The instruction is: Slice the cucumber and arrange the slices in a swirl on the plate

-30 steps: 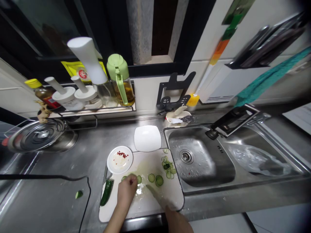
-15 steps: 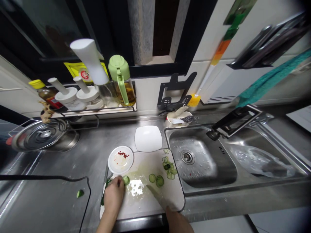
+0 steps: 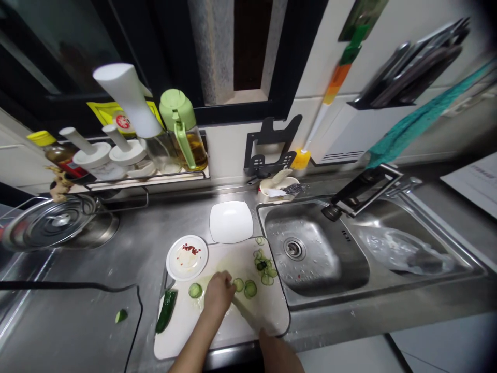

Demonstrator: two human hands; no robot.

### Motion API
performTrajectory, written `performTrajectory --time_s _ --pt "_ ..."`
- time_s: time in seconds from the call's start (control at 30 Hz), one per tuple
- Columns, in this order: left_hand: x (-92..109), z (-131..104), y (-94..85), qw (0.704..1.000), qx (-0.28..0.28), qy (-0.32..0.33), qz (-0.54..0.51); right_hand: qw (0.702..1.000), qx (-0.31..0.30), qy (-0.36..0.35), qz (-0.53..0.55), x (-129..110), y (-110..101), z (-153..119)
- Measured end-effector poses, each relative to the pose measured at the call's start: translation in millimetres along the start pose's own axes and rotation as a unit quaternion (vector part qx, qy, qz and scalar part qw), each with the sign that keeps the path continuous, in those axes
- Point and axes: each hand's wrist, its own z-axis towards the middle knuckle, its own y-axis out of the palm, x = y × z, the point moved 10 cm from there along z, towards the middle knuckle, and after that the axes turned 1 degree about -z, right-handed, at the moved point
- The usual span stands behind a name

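Note:
My right hand (image 3: 279,355) grips a knife at the front edge of the white cutting board (image 3: 202,331), and the blade (image 3: 247,315) points up and left across it. Near the blade's tip, my left hand (image 3: 219,294) has its fingers curled together; what they hold, if anything, is hidden. Cucumber slices (image 3: 250,289) lie just right of that hand, and a separate slice (image 3: 194,290) sits to its left. An uncut piece of cucumber (image 3: 166,310) rests at the board's left edge. More thin slices (image 3: 266,267) are heaped at the right edge.
A round plate with red chili bits (image 3: 181,274) overlaps the board's upper left corner. Behind the board stands a white square dish (image 3: 231,223). The steel sink (image 3: 330,264) adjoins on the right. A cucumber end (image 3: 121,315) and a black cable (image 3: 140,311) lie left.
My left hand has moved right, from the board's left side to the knife tip, uncovering the cucumber piece. My right hand stays on the knife. The view has shifted slightly.

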Motion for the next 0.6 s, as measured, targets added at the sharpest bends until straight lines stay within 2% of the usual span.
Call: performTrajectory --time_s 0.1,0.17,0.5,0.6 --pt "1.3 3.9 9.3 0.999 -0.017 -0.022 0.02 0.999 -0.031 0.007 0.009 2.4 4.1 1.9" --pt "0.9 5.1 12.9 0.999 -0.025 -0.024 0.024 0.999 -0.03 0.012 0.012 2.8 1.0 0.1" --pt "7.1 1.3 13.3 0.998 -0.018 0.002 -0.055 0.996 0.091 -0.002 0.007 -9.0 -47.7 -22.8" --pt "2.6 -2.0 7.9 0.997 -0.005 -0.004 -0.082 0.992 0.122 -0.004 0.001 -11.7 -58.9 -26.5"
